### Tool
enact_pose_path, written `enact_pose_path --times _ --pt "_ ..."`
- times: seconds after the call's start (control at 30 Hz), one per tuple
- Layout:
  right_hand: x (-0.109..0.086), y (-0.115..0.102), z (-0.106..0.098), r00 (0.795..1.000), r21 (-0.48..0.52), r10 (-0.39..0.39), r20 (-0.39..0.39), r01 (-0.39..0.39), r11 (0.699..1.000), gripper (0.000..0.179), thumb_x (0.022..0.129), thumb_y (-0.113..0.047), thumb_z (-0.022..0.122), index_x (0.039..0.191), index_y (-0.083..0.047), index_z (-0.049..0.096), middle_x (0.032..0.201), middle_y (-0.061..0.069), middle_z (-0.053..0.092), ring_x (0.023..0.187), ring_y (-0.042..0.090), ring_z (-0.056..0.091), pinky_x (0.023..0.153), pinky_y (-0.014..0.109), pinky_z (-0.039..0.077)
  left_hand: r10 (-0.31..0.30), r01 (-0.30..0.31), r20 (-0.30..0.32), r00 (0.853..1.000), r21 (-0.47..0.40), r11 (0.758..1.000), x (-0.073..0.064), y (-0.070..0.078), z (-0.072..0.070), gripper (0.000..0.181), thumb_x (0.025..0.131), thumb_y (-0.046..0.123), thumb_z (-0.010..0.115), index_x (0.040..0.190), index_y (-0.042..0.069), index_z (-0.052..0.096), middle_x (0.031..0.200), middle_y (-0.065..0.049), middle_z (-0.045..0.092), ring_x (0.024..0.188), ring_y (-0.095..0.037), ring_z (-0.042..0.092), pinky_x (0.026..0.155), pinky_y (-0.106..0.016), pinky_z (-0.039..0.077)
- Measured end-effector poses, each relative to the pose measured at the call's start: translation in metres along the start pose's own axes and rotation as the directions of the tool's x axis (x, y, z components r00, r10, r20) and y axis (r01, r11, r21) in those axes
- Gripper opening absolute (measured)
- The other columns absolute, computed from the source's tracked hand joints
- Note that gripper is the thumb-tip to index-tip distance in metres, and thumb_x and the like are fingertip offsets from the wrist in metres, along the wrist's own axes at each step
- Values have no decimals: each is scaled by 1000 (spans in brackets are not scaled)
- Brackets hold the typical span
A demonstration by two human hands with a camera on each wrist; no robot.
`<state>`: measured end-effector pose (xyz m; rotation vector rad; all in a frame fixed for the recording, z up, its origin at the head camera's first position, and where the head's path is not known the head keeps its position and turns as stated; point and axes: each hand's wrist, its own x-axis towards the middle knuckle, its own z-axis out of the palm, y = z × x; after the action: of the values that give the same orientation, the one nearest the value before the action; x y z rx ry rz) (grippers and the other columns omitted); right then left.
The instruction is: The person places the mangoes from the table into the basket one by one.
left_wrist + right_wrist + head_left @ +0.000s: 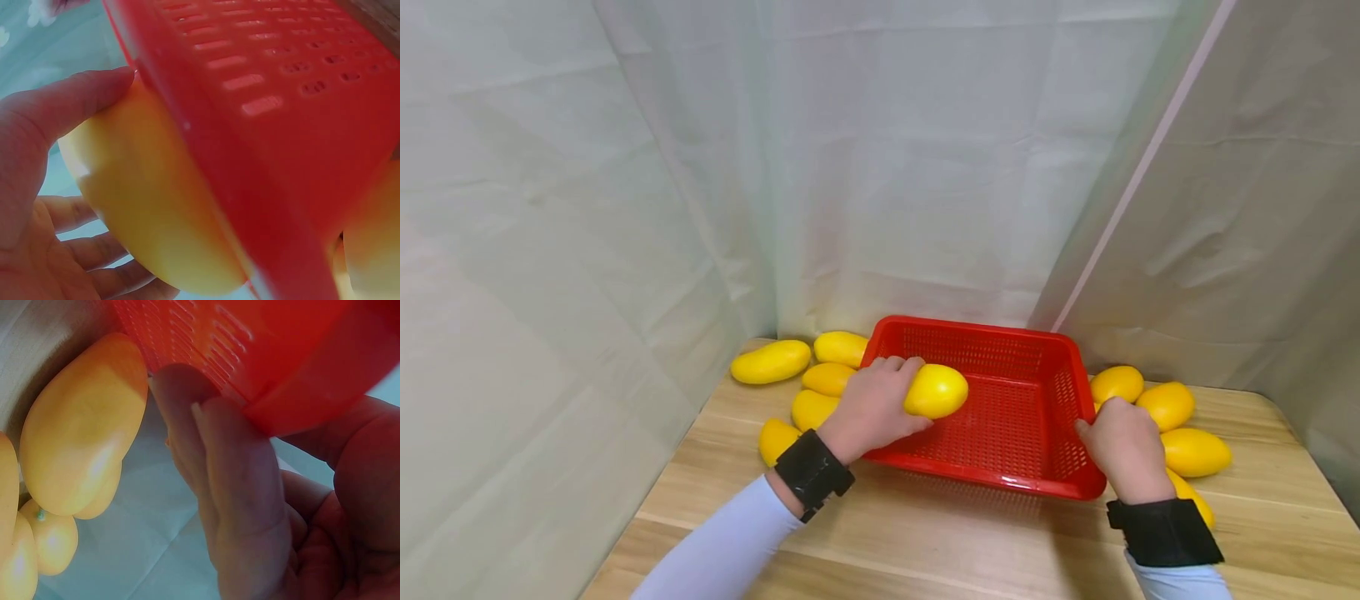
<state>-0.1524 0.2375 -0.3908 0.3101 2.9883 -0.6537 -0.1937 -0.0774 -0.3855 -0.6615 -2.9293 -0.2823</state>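
My left hand (877, 408) grips a yellow mango (937, 391) above the left part of a red plastic basket (977, 482). Up close in the left wrist view, thumb and fingers curve round the mango (147, 187), which lies right at the basket rim (187, 131). My right hand (1126, 446) holds the basket by its right rim. From the right wrist, the fingers (244, 487) show bent against the outside of the basket wall (206, 337), with the thumb on the other side of the rim. No mango shows in the visible part of the basket's inside.
Several mangoes lie left of the basket, among them a long one (771, 362) at the table's far left corner. More mangoes (1197, 452) sit close to its right side, beside my right hand. Pale cloth (925, 167) hangs behind the wooden table (925, 550).
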Motion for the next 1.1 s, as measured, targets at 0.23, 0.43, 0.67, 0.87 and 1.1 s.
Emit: enact_pose_path --times 0.23,0.43,0.67,0.87,1.1 --pt "0 0 1 1000 4 -5 -5 5 1000 34 85 -22 65 82 11 59 60 12 59 49 20 54 47 30 49 19 -21 34 999 36 999 2 7 4 80 66 57 75 129 19 45 107 0 57 89 -17 50 76 -34 50" --pt "-1 -2 1 1000 1 -13 -15 13 1000 33 86 -22 64 80 10 59 59 12 58 48 20 53 46 30 48 20 -24 67 998 56 998 3 12 11 82 66 58 74 131 18 45 108 0 57 90 -17 50 77 -33 50" --pt "-3 -3 1 1000 2 -9 -10 9 1000 34 86 -22 65 81 11 59 58 12 58 48 20 53 46 29 48 25 -31 89 996 70 997 3 14 20 84 65 57 75 132 15 46 110 -4 59 92 -19 51 78 -35 51" --pt "-3 -4 1 1000 -4 -8 -12 8 1000 33 85 -22 65 80 10 59 58 12 58 48 20 53 46 29 47 12 -22 125 992 74 997 5 15 27 85 65 57 75 132 15 46 111 -5 59 92 -20 52 77 -37 52" --pt "-3 -4 1 1000 -1 -7 -15 7 1000 33 85 -22 65 80 10 59 59 12 58 48 20 53 45 29 48 0 -13 167 986 76 997 6 15 33 84 66 57 75 132 14 46 112 -6 60 91 -21 53 75 -38 52"
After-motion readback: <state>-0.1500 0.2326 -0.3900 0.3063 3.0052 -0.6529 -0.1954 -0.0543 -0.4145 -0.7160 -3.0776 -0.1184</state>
